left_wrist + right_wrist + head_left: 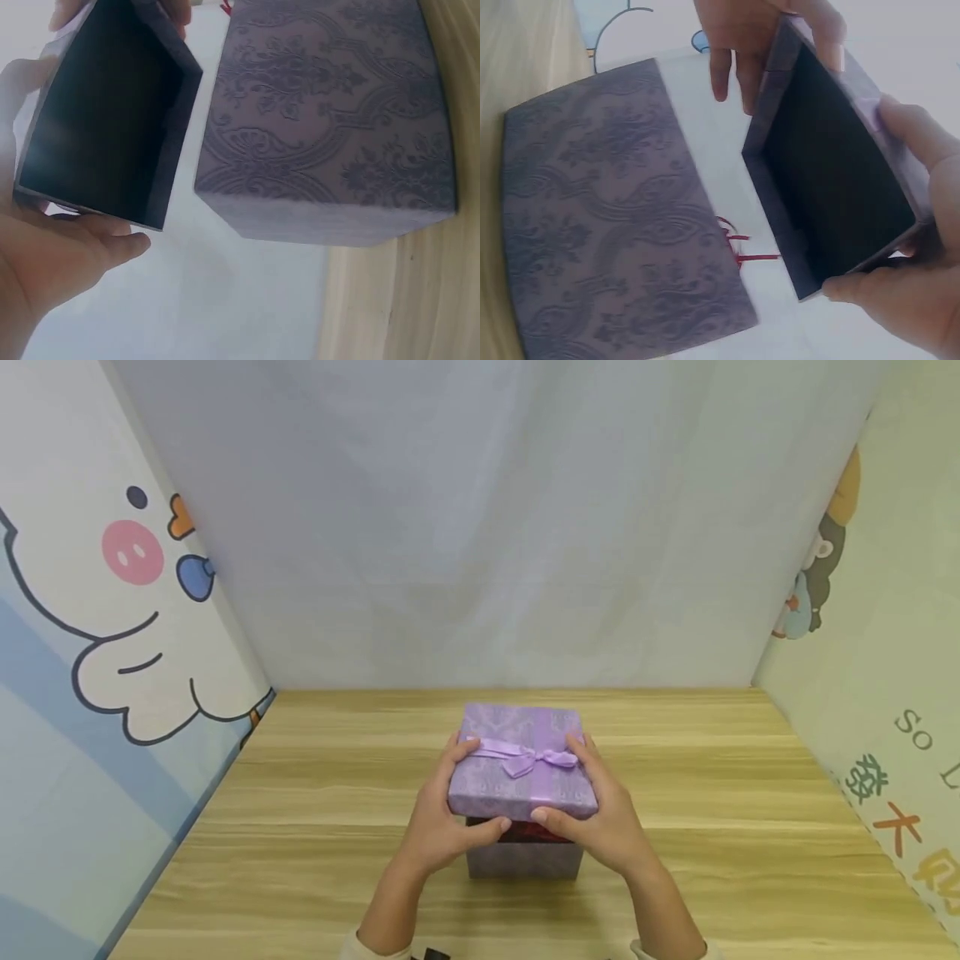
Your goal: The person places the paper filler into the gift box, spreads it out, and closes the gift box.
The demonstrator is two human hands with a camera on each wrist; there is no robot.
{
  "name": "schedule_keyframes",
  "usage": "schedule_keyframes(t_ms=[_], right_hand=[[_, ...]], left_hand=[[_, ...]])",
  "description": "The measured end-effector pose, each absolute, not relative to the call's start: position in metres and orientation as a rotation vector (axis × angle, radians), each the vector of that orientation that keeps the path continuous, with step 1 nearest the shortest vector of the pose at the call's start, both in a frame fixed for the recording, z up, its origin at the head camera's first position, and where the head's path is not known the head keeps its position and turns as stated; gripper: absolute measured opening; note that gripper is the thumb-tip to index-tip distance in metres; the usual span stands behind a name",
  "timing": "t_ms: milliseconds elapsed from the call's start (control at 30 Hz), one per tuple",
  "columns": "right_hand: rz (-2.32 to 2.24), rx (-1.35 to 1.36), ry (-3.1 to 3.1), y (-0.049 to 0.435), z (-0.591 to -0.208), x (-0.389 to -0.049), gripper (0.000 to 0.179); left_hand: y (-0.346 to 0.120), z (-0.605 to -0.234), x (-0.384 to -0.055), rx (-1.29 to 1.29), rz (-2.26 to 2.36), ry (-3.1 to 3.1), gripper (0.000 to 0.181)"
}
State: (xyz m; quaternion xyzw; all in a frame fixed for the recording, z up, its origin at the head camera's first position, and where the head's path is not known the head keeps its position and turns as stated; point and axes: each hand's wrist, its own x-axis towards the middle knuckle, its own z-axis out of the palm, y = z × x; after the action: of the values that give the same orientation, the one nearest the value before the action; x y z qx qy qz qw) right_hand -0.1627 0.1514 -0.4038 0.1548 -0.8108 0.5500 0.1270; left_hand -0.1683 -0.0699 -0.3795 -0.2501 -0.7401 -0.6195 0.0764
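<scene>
A purple patterned gift box lid [491,787] with a lilac ribbon bow [528,760] is held above its box base [525,862], apart from it. My left hand [438,828] grips the lid's left side, thumb at the front edge. On the opposite side my right hand [613,822] holds it the same way. Both wrist views show the lid's dark hollow underside [105,120], tilted, and the embossed outer wall of the base [622,210]. Something red [534,832] shows inside the base; in the right wrist view thin red strands [739,256] stick out past its rim.
The base stands on a wood-grain table [315,827]. Behind the table hangs a pale curtain [465,527]. Printed cartoon panels rise at the left [45,710] and the right [847,693]. A small dark object [435,954] shows at the bottom edge.
</scene>
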Motion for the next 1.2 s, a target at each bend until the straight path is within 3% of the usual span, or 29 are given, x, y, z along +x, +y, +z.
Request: schedule_keyframes(t_ms=[833,1067,1200], right_hand=[[1.716,0.479,-2.316,0.153,-0.448,-0.163,0.091],[1.817,0.410,-2.375,0.158,-0.459,-0.168,0.116],[1.818,0.404,-2.398,0.158,-0.464,-0.171,0.115]], left_hand=[[-0.066,-0.439,-0.178,-0.549,-1.612,-2.512,0.085],[-0.064,-0.450,-0.181,-0.507,-1.633,-2.573,0.098],[-0.064,-0.454,-0.182,-0.514,-1.677,-2.569,0.103]])
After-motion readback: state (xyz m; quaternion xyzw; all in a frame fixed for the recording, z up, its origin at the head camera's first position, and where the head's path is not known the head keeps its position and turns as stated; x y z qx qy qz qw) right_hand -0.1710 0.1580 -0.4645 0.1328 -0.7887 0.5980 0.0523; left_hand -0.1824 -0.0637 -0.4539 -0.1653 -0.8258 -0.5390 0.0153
